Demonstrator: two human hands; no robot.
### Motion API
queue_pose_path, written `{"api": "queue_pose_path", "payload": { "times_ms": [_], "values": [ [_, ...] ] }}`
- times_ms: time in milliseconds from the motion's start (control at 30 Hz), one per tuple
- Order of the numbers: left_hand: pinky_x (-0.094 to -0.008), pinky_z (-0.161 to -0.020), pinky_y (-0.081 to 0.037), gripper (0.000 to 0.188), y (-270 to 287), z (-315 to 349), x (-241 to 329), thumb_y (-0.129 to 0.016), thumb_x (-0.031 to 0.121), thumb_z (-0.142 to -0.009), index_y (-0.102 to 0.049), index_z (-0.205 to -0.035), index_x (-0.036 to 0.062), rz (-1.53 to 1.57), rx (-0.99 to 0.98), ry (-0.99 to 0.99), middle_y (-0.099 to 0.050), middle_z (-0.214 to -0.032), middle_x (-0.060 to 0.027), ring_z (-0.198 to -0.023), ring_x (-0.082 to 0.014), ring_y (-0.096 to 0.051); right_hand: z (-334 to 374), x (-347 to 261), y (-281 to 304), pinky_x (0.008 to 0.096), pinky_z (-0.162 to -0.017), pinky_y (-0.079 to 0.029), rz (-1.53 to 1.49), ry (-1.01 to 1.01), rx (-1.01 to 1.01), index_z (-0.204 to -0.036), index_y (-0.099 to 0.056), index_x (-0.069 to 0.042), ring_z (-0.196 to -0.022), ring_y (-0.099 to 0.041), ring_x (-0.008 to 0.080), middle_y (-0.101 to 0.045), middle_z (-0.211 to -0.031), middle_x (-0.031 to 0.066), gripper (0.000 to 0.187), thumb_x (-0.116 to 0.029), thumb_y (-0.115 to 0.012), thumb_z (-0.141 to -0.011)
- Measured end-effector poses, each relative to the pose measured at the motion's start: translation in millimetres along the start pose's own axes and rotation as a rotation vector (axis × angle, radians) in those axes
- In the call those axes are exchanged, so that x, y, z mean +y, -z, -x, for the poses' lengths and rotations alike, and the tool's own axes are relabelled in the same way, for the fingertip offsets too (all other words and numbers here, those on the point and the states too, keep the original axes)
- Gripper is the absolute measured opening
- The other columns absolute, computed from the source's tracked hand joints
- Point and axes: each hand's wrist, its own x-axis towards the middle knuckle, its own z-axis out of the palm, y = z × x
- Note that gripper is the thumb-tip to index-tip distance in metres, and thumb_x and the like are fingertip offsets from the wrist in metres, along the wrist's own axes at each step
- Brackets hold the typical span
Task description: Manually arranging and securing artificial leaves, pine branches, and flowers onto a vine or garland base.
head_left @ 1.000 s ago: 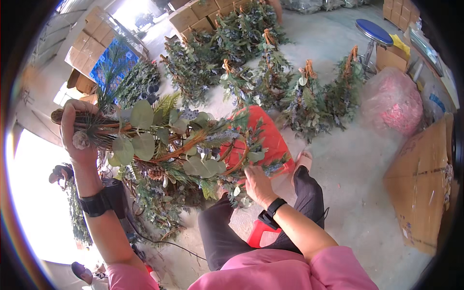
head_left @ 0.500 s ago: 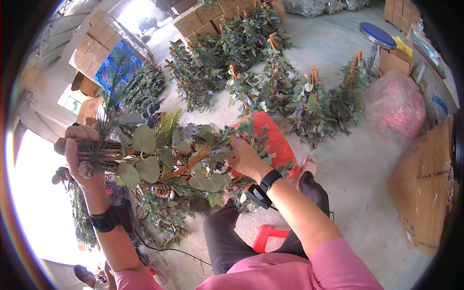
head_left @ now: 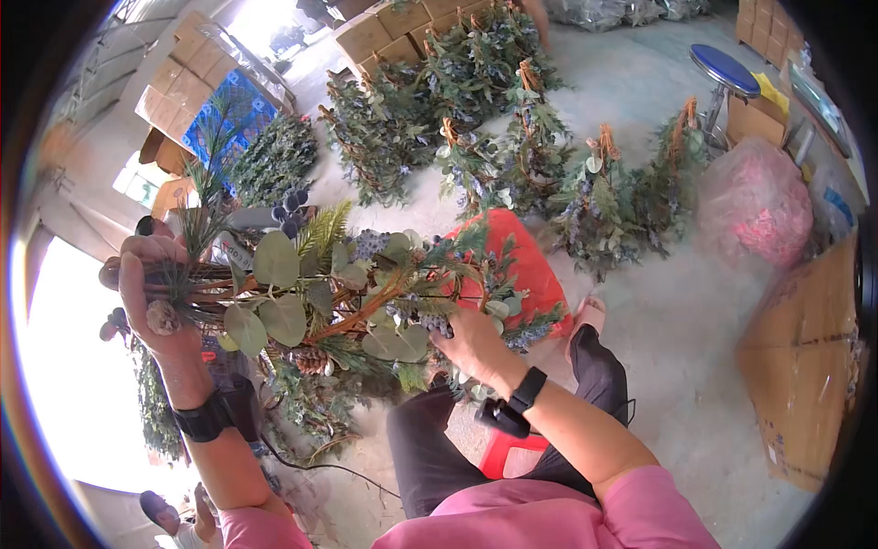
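Observation:
An artificial greenery garland (head_left: 357, 316) on brown twigs lies across in front of me, with round eucalyptus leaves, pine needles and blue berries. My left hand (head_left: 157, 297) is wrapped around its bundled twig end at the left, beside a small pale cone. Towards the garland's right part, my right hand (head_left: 480, 348) has its fingers closed at a sprig of blue berries (head_left: 435, 324); the fingertips are partly hidden among the leaves. A pine cone (head_left: 311, 360) sits on the garland's lower side.
Several finished-looking greenery bunches (head_left: 599, 197) stand on the floor ahead. A red seat (head_left: 526, 265) is just beyond the garland. At the right are a bag of pink material (head_left: 764, 215), a large carton (head_left: 800, 357) and a blue stool (head_left: 724, 69). Another person (head_left: 174, 517) shows at lower left.
My right hand has moved down towards me along the garland, to the blue berries. The left hand keeps its hold in nearly the same place.

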Motion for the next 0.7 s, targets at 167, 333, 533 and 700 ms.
{"api": "queue_pose_path", "payload": {
  "times_ms": [167,333,533,700],
  "values": [
    [-0.0337,-0.076,-0.032,0.029,13,9,0,-0.043,0.03,-0.084,-0.044,-0.076,0.0024,0.057,-0.004,-0.002,-0.046,-0.071,-0.0091,-0.071,-0.0182,-0.041,-5,-23,31,0.0402,-0.071,-0.042,0.307,0.228,0.22,-0.099,-0.048,-0.002,-0.092,-0.048,0.0325,-0.05,-0.095,0.0135,0.036,-0.022,-0.059,-0.071],
    [-0.0354,-0.08,-0.035,0.029,10,8,2,-0.043,0.03,-0.084,-0.044,-0.078,0.0021,0.011,-0.02,-0.017,-0.047,-0.073,-0.0094,-0.072,-0.0184,-0.046,-5,-46,26,0.0362,-0.076,-0.04,0.124,0.68,0.564,-0.084,-0.051,-0.002,-0.086,-0.048,0.0266,-0.051,-0.087,0.0095,0.02,-0.005,-0.059,-0.066],
    [-0.0367,-0.084,-0.035,0.03,1,4,3,-0.042,0.031,-0.085,-0.045,-0.08,0.002,0.023,-0.018,0.018,-0.047,-0.074,-0.0088,-0.073,-0.0191,-0.049,-11,-43,-8,0.0344,-0.076,-0.04,0.2,0.642,0.62,-0.089,-0.054,-0.003,-0.087,-0.049,0.0222,-0.052,-0.088,0.0067,0.025,-0.006,-0.06,-0.065],
    [-0.0384,-0.088,-0.034,0.03,-2,-1,1,-0.041,0.029,-0.086,-0.046,-0.081,0.0003,-0.005,-0.016,0.001,-0.047,-0.075,-0.0085,-0.075,-0.0182,-0.051,-13,-44,-11,0.0336,-0.072,-0.039,0.281,0.659,0.714,-0.091,-0.054,-0.003,-0.083,-0.049,0.0218,-0.052,-0.085,0.0062,0.027,-0.005,-0.059,-0.065]
  ]
}}
